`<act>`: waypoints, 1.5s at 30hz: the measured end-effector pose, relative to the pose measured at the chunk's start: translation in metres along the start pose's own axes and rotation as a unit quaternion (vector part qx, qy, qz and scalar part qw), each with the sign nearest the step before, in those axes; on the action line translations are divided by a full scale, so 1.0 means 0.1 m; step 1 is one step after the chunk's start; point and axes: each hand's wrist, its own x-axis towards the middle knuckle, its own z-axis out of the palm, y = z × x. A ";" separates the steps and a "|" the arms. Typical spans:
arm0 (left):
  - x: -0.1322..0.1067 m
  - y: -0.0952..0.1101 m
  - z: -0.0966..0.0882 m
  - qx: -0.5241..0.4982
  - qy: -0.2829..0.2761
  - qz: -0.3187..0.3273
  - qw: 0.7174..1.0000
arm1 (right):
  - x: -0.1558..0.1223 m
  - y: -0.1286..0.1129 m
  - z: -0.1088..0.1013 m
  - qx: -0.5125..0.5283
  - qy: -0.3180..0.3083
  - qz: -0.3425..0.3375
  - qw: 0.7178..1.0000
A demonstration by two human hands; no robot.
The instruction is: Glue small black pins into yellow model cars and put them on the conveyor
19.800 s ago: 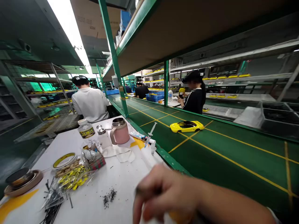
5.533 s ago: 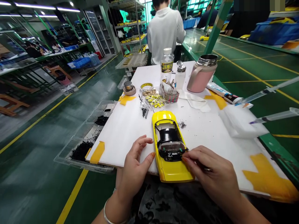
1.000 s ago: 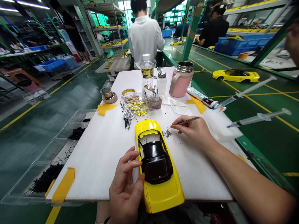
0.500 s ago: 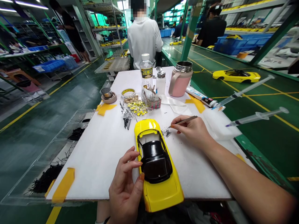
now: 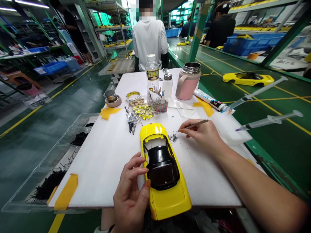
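Note:
A yellow model car body (image 5: pixel 170 200) with a black roof lies at the table's near edge, its narrower end pointing away from me. My left hand (image 5: pixel 132 191) grips its left side, the thumb and fingertips against the edge by the roof. Slim metal tweezers (image 5: pixel 196 124) are pinched in my right hand (image 5: pixel 200 134), right of the car's far end. Their tips point at a small scatter of tiny black parts (image 5: pixel 173 138) on the white board. Whether the tips hold a part is too small to tell.
Beyond the car lie a bag of yellow pieces (image 5: pixel 143 111), black sticks (image 5: pixel 132 127) and a tape roll (image 5: pixel 133 95). A bottle (image 5: pixel 152 76) and pink mug (image 5: pixel 186 85) stand behind. Two syringes (image 5: pixel 267 122) lie right; a clear tray (image 5: pixel 48 181) of black parts sits left.
My right hand with the tweezers has shifted slightly right, the tips drawing back a little from the black parts. My left hand and the car look the same.

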 end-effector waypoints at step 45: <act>-0.01 -0.02 -0.02 0.017 -0.035 0.032 0.999 | -0.01 0.08 0.02 -0.007 -0.031 -0.087 0.996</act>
